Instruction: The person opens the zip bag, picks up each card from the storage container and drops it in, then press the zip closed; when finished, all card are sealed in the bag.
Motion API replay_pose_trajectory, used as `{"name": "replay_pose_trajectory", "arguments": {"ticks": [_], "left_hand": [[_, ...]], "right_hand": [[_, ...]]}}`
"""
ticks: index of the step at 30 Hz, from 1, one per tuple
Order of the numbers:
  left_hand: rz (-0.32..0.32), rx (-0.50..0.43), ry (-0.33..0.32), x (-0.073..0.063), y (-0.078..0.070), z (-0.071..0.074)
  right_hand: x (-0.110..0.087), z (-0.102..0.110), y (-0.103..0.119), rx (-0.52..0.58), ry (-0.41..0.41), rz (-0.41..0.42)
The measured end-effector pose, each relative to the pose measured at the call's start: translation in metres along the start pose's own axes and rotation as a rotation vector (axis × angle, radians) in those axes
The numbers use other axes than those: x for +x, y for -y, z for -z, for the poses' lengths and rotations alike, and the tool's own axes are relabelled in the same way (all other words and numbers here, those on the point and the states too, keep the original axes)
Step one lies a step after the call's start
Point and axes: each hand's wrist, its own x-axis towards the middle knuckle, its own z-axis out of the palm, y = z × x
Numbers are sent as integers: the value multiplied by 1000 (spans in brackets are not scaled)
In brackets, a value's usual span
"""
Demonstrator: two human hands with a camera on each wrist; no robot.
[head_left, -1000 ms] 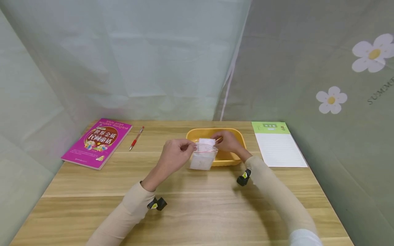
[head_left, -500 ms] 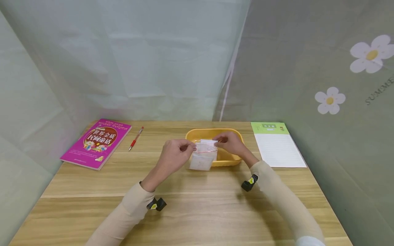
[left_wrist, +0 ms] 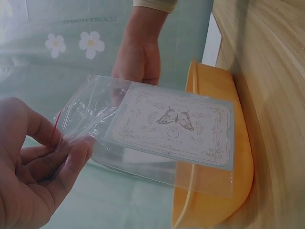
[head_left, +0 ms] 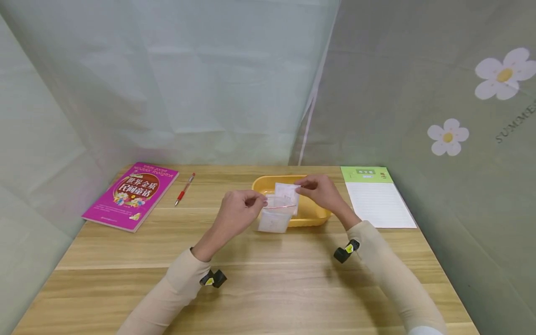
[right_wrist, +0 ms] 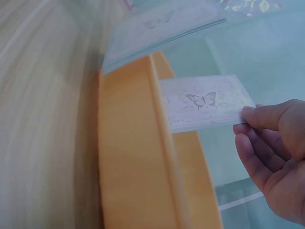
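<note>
Plainly lettered book [head_left: 131, 195]: 世界金质民间童话, left of yellow tray [head_left: 311, 215].
Clear bag [head_left: 276, 218]: butterfly card [left_wrist: 171, 126] inside, left hand [head_left: 238, 209] pinching, near tray's rim.
Loose card [right_wrist: 205, 100]: butterfly-printed, right hand [head_left: 321, 191] pinching, above tray.

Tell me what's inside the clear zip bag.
The clear zip bag holds a pale card printed with a butterfly within an ornate border. That card covers whatever may lie directly behind it, so whether the bag holds more there can't be told.

2 hands [head_left: 239, 208] [head_left: 322, 191] | 2 visible cards [head_left: 286, 191] [left_wrist: 174, 124] | 1 each: bag [left_wrist: 97, 107], tray [head_left: 313, 211], book [head_left: 131, 194], pen [head_left: 184, 190], notepad [head_left: 380, 201]
</note>
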Motion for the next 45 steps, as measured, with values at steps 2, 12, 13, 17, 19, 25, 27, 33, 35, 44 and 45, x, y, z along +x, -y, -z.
{"name": "replay_pose_trajectory", "arguments": {"ticks": [2, 12, 13, 17, 19, 25, 27, 33, 35, 44, 45], "left_hand": [[2, 4, 1, 0, 0, 0], [5, 15, 2, 0, 1, -1], [4, 17, 1, 0, 1, -1], [0, 15, 0, 0, 2, -1], [0, 10, 2, 0, 2, -1], [9, 5, 2, -1, 1, 0], [8, 6, 0, -1, 1, 0], [5, 4, -1, -1, 2, -1], [8, 1, -1, -2, 2, -1], [34, -13, 1, -2, 3, -2], [37, -14, 2, -2, 4, -2]], "right_hand": [[0, 2, 4, -3, -10, 11], [-5, 17, 33, 21, -53, -10], [-5, 18, 36, 23, -60, -8], [-7, 23, 44, 10, -99, 27], [-7, 26, 48, 16, -113, 50], [-10, 33, 61, 64, -134, 106], [-11, 36, 65, 64, -142, 109], [-14, 44, 76, 60, -170, 111], [-15, 47, 79, 64, -180, 117], [-18, 56, 89, 81, -222, 175], [-19, 57, 91, 86, -227, 183]]}}
